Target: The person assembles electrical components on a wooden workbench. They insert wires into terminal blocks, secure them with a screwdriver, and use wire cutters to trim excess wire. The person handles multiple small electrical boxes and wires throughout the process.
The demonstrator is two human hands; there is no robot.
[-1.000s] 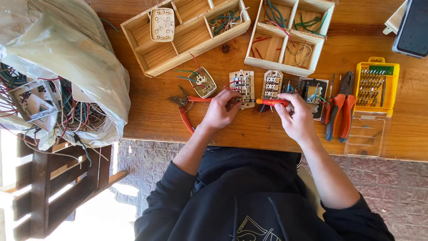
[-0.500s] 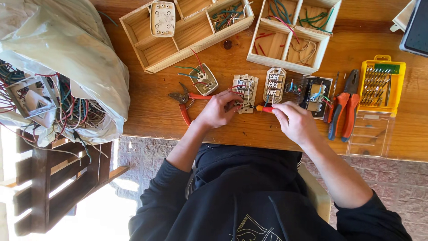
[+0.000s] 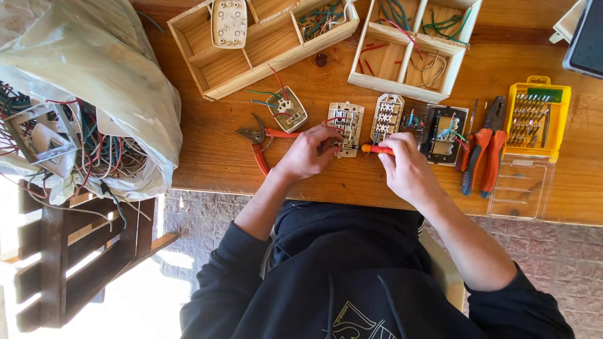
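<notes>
Steadying light, brittle switch plate (image 3: pixel 345 127) w/ left hand (image 3: pixel 308 152) clamped; right hand (image 3: pixel 407 169) clamped on orange screwdriver (image 3: pixel 375 149); I'd hold edges.

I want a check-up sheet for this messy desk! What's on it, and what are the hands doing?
Surface: wooden table, sunlit.
Job's things: beige switch module; orange-handled screwdriver pointed at it.
Clutter: two wooden trays, pliers, yellow bit case, cutters, more switch modules.
Hands: left hand steadies the module; right hand grips the screwdriver.
Cables: loose wires in the trays; tangle in plastic bag.
Surroundings: stone floor, wooden crate.
</notes>
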